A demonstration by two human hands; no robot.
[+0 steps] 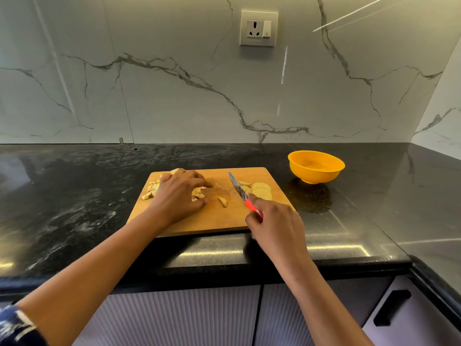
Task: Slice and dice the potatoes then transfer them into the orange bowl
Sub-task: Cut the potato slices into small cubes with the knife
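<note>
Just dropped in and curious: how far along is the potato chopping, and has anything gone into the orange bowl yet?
About midway. Done: a pile of diced pieces lies on the left of the cutting board, under the left hand. In hand: the right hand grips the knife, its blade beside a few uncut slices. Left: dicing those slices and moving everything over; the orange bowl looks empty.
</note>
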